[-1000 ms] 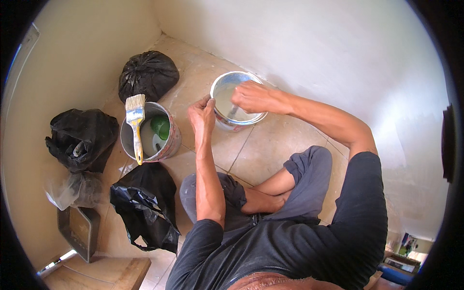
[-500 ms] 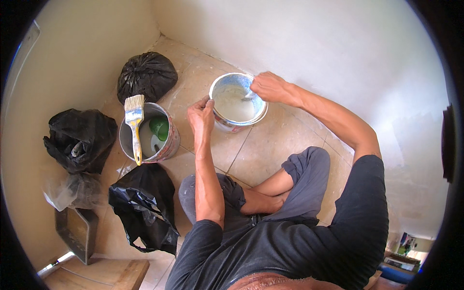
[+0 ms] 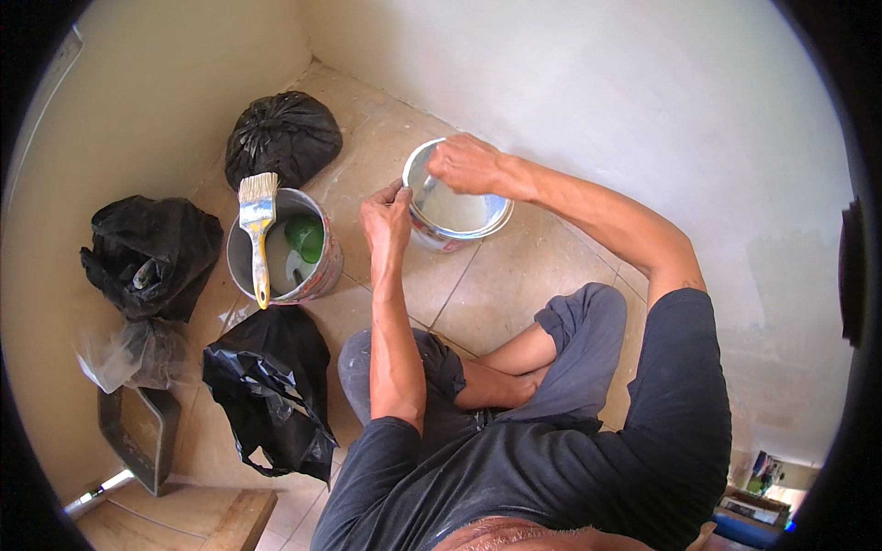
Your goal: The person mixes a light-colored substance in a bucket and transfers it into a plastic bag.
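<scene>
A white-rimmed bucket (image 3: 503, 217) of pale, paint-like liquid stands on the tiles in front of me. My left hand (image 3: 386, 219) is closed on its left rim, thumb and fingers pinching the edge. Over the bucket's mouth, my right hand (image 3: 464, 163) is closed in a fist, knuckles up. It covers part of the opening and hides whatever it grips. To the left, a paint-spattered bucket (image 3: 323, 268) holds a round green object (image 3: 303, 237) and some pale liquid. A wide paintbrush (image 3: 258, 234) with a yellow and white handle lies across its rim.
Three black plastic bags, a tied one (image 3: 283, 138), a bunched one (image 3: 170, 248) and a crumpled one (image 3: 271, 386), surround the spattered bucket. A clear bag (image 3: 138, 354), a grey tray (image 3: 165, 432) and a wooden board (image 3: 197, 519) lie lower left. Walls meet behind the buckets.
My right hand has moved left across the bucket's mouth, from the right rim toward the far left side. A pale tool end seen below it earlier is hidden now. My left hand stays at the rim.
</scene>
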The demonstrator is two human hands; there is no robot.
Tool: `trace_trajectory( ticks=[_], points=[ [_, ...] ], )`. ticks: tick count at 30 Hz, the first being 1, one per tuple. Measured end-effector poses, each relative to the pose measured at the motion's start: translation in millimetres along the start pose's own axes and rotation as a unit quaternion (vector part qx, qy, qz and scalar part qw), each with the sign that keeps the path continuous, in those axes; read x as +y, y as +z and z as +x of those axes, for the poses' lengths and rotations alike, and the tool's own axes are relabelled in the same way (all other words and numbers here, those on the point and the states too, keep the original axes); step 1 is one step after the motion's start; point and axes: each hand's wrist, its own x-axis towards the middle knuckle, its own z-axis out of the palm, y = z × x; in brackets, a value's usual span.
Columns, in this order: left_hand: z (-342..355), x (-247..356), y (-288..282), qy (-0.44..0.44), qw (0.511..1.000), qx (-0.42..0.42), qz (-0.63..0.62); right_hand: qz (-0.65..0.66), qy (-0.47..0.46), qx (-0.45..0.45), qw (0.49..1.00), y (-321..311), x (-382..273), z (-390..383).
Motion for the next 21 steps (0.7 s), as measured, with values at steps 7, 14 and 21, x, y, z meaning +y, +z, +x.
trace_trajectory(
  ticks=[7,14,21],
  points=[
    [5,-9,-3,0.013,1.0,0.013,-0.006,-0.071,0.063,-0.051,0.994,-12,33,-19],
    [-6,10,-2,0.003,1.0,0.01,-0.001,0.015,0.037,-0.057,0.998,-10,5,-75],
    [1,-3,0,-0.003,1.0,0.01,0.001,0.055,0.02,-0.041,0.997,-5,-29,-39]
  ],
)
